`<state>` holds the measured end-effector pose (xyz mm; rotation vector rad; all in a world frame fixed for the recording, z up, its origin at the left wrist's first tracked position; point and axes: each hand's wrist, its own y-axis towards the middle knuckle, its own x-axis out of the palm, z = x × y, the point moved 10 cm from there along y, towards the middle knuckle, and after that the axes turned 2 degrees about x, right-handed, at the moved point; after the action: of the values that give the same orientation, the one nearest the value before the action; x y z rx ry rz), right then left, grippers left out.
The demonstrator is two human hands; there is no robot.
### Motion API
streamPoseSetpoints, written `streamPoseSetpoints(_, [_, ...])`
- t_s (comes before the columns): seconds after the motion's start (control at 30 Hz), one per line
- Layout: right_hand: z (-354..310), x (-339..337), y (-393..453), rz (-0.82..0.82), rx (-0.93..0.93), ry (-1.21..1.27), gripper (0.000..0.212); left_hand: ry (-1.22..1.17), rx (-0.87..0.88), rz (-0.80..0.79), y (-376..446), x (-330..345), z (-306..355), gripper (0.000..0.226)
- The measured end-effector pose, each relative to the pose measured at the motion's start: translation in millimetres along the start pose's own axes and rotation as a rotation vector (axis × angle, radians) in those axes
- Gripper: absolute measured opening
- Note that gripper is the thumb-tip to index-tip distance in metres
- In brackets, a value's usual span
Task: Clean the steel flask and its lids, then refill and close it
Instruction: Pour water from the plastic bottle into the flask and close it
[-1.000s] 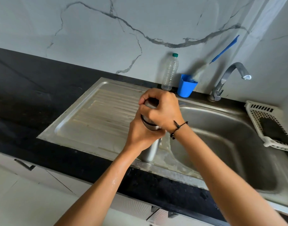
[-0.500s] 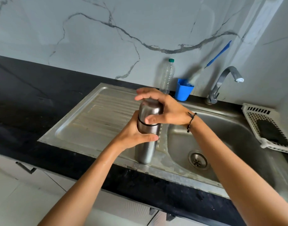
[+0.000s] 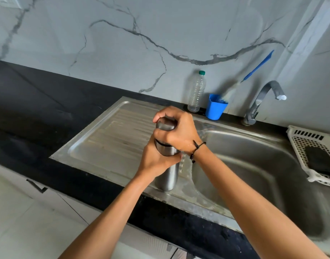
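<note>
The steel flask [image 3: 168, 176] stands upright on the sink's front ledge, between the ribbed draining board [image 3: 112, 139] and the basin [image 3: 253, 174]. My left hand [image 3: 156, 159] is wrapped around the flask's body just under the dark seam. My right hand [image 3: 176, 129] is closed over the steel lid [image 3: 165, 126] on top of the flask, fingers curled around it. Most of the lid is hidden by that hand.
A clear plastic bottle [image 3: 197, 92] with a green cap and a blue cup [image 3: 215, 107] holding a blue-handled brush stand at the back wall. The tap [image 3: 263, 100] is at the back right. A white basket [image 3: 317, 156] with a dark pad sits right of the basin.
My right hand, loosely spread beside the lid half a second ago, is now clenched over the lid's top. The left hand keeps its hold on the flask body. The flask stays in place.
</note>
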<state>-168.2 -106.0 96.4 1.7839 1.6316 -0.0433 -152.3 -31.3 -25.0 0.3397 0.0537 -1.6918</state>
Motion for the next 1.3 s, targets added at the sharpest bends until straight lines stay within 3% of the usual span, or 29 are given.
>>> streamPoseSetpoints(0.27, [17.2, -17.0, -2.8, 0.132, 0.109, -0.024, 0.018, -0.088, -0.109, 0.106, -3.8, 19.3, 1.8, 0.072])
streamPoseSetpoints(0.4, [26.4, -29.4, -3.7, 0.184, 0.159, -0.052, 0.017, 0.061, -0.06, 0.152, -3.2, 26.7, 13.9, 0.042])
streamPoseSetpoints(0.5, [31.8, -32.6, 1.8, 0.023, 0.149, 0.019, 0.019, 0.088, -0.017, 0.168, -1.1, 30.1, 21.2, 0.057])
streamPoseSetpoints(0.57, [39.4, -38.1, 1.3, -0.105, 0.148, 0.208, 0.027, 0.09, -0.01, 0.156, 0.9, 29.8, 27.0, 0.063])
streamPoseSetpoints(0.7, [88.9, -65.0, -12.7, -0.069, 0.272, 0.558, 0.038, -0.076, -0.063, 0.161, 20.4, 18.3, 31.0, 0.067])
streamPoseSetpoints(0.77, [124.1, -48.6, -25.0, -0.169, 0.389, 0.553, 0.051, -0.224, -0.077, 0.153, 38.0, 12.8, 31.2, 0.064])
streamPoseSetpoints(0.9, [159.6, 6.0, -27.5, -0.413, 0.494, 0.245, 0.081, -0.331, -0.047, 0.084, 81.1, 10.2, 37.1, 0.063])
streamPoseSetpoints(1.07, [169.9, 11.2, 34.8, -0.143, 0.498, -0.071, 0.081, -0.239, 0.042, -0.063, 143.6, 19.1, 46.7, 0.071])
streamPoseSetpoints(1.3, [224.8, 0.6, 131.4, 0.106, 0.58, -0.118, 0.073, -0.044, 0.037, -0.225, 267.0, 42.0, 39.3, 0.072])
